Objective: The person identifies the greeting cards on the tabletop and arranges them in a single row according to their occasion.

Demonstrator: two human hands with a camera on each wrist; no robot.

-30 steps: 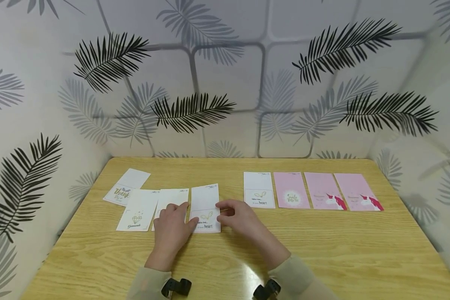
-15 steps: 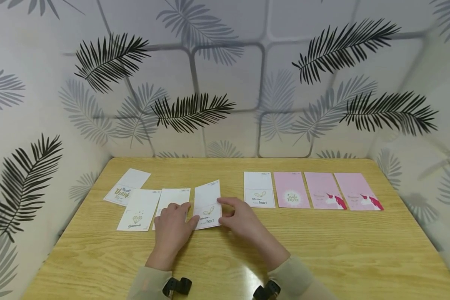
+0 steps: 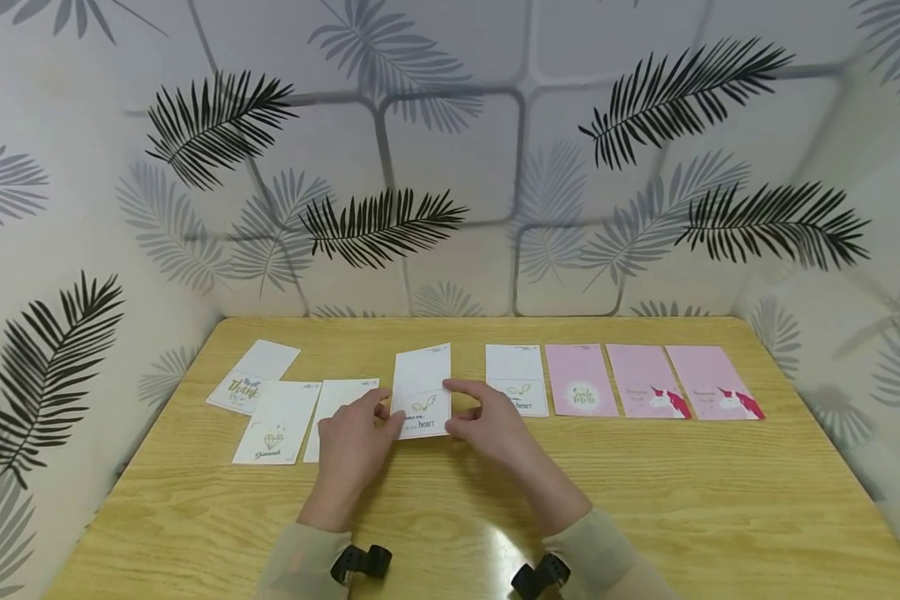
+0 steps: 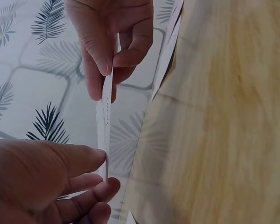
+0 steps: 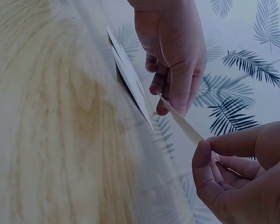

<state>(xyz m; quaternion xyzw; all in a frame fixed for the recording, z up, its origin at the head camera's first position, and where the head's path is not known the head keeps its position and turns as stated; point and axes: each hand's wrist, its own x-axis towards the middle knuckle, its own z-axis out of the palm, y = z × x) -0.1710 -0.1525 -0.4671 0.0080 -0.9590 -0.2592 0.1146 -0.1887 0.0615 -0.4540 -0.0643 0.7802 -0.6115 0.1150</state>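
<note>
A white card [image 3: 422, 375] with gold wings and "heart" lettering is lifted off the table, tilted, between both hands. My left hand [image 3: 354, 437] pinches its left edge between thumb and fingers. At its right edge my right hand [image 3: 491, 423] pinches it the same way. In the left wrist view the card [image 4: 107, 126] appears nearly edge-on between the hands; in the right wrist view it is a thin strip [image 5: 184, 123]. Behind my left hand lies another white card [image 3: 348, 389], its lower part mostly covered.
On the left of the wooden table [image 3: 450, 517] lie a diamond card [image 3: 277, 421] and a "Thank" card [image 3: 258, 367], overlapping. A row at right holds a matching wings card [image 3: 513, 367], a pink "Smile More" card [image 3: 581, 379] and two unicorn cards [image 3: 645, 379]. A patterned wall stands behind.
The wings card has come up off the table and moved away from me and slightly right, with both hands on it. The left hand has left the white card beside it.
</note>
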